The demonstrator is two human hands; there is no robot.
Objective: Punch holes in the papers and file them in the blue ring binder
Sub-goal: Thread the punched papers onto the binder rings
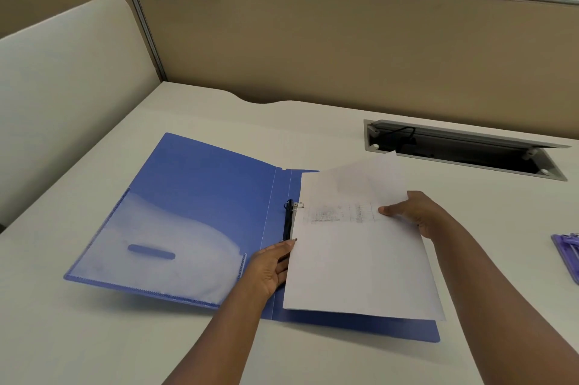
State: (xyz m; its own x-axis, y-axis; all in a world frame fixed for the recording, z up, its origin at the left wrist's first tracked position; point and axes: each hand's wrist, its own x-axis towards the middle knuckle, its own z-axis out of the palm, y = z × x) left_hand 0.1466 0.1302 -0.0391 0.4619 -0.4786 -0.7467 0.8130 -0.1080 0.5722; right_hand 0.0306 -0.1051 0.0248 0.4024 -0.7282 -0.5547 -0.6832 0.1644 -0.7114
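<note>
The blue ring binder [203, 196] lies open on the white desk, with a clear pocket on its left cover. Its black ring mechanism [287, 218] runs along the spine, one metal ring showing at the top. White papers [357, 259] with faint print lie over the right cover, their left edge at the rings. My left hand [269, 268] holds the papers' left edge near the lower part of the mechanism. My right hand [413, 212] grips the papers' right edge, thumb on top. The lower ring is hidden by the papers and my left hand.
A purple hole punch [568, 254] sits at the desk's right edge, partly out of view. An open cable tray [463, 146] is set into the desk behind the papers. Beige partition walls [344, 49] stand behind and to the left.
</note>
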